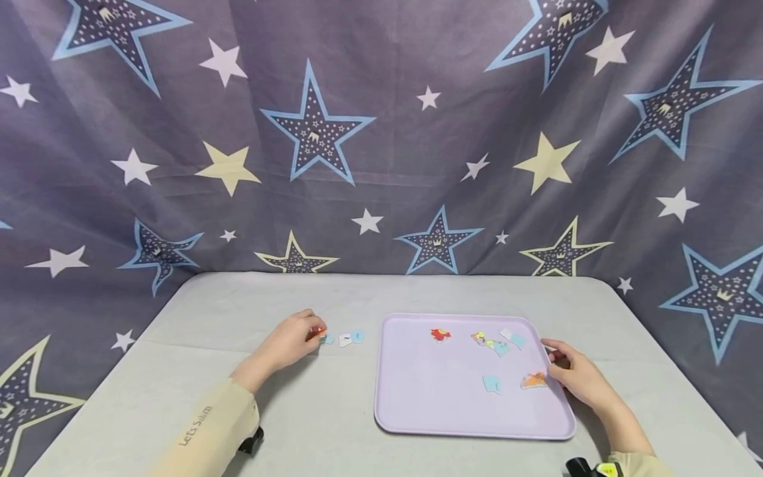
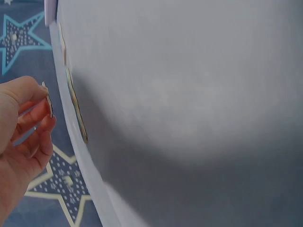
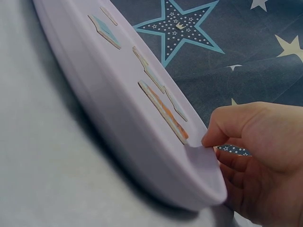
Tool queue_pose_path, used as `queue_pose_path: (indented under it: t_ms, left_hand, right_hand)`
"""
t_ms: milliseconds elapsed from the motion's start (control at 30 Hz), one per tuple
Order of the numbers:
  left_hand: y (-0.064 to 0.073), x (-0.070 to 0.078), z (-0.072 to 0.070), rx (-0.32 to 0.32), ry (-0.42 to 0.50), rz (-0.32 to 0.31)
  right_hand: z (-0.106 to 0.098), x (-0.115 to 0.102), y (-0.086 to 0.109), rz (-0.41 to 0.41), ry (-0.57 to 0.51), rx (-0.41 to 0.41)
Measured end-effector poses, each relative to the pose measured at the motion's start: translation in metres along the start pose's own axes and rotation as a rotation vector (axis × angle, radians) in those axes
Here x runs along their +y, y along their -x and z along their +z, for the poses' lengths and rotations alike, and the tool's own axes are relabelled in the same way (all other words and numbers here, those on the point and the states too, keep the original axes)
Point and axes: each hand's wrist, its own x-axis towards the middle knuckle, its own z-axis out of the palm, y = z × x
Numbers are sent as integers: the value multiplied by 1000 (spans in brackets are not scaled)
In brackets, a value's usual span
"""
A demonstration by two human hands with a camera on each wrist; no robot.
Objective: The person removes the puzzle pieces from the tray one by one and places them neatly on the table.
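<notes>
My left hand (image 1: 291, 341) is just above the left half of the table, pinching a thin flat puzzle piece (image 2: 49, 101) between thumb and fingers; its face is mostly hidden. Close by its fingertips lies a small light-blue puzzle piece (image 1: 328, 339), and to the right of that a white-and-blue piece (image 1: 352, 338). With thumb on the rim and fingers at the outer side, my right hand (image 1: 581, 377) grips the right edge of a pale purple tray (image 1: 435, 404). An orange puzzle piece (image 1: 534, 380) lies inside the tray near that thumb.
Inside the tray are also a red piece (image 1: 440, 335), a light-blue piece (image 1: 492, 383), a white-and-blue piece (image 1: 512, 338) and a multicoloured cluster (image 1: 490, 343). The pale table (image 1: 334, 411) ends at a star-patterned curtain (image 1: 381, 185) behind.
</notes>
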Motion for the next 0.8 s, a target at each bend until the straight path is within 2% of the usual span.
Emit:
queue_pose_path:
  t_ms: [433, 800]
  left_hand:
    - [18, -33, -12, 36, -62, -17]
    - [26, -46, -15, 19, -115, -19]
  right_hand:
    - [0, 2, 0, 4, 1, 1]
    - [0, 2, -1, -6, 2, 9]
